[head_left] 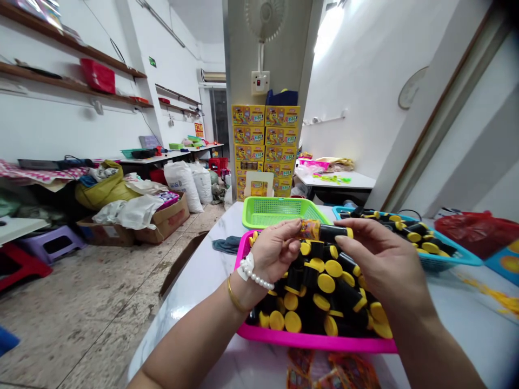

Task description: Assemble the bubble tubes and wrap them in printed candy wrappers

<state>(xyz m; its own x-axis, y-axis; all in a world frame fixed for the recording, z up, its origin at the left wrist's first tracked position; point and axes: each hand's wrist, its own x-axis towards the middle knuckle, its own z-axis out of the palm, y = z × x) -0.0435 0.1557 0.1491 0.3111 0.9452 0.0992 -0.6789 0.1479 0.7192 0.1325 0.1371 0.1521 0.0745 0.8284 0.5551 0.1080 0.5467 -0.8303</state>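
Observation:
My left hand (272, 249), with a pearl bracelet and a gold bangle at the wrist, pinches a printed orange sleeve (310, 229). My right hand (383, 262) grips a small black tube (327, 233) by its yellow-capped end. The sleeve meets the tube's left end; how far it covers the tube I cannot tell. Below both hands is a pink basket (316, 339) heaped with black tubes with yellow caps (292, 322). Several flat orange printed sleeves (348, 371) lie on the table in front of the basket.
Behind the pink basket stands a green basket (279, 223); a blue basket (450, 259) of tubes is at right. A dark cloth (227, 245) lies on the white table (178, 324). Yellow boxes (265, 146) are stacked against the pillar. Yellow scraps (492, 294) lie at right.

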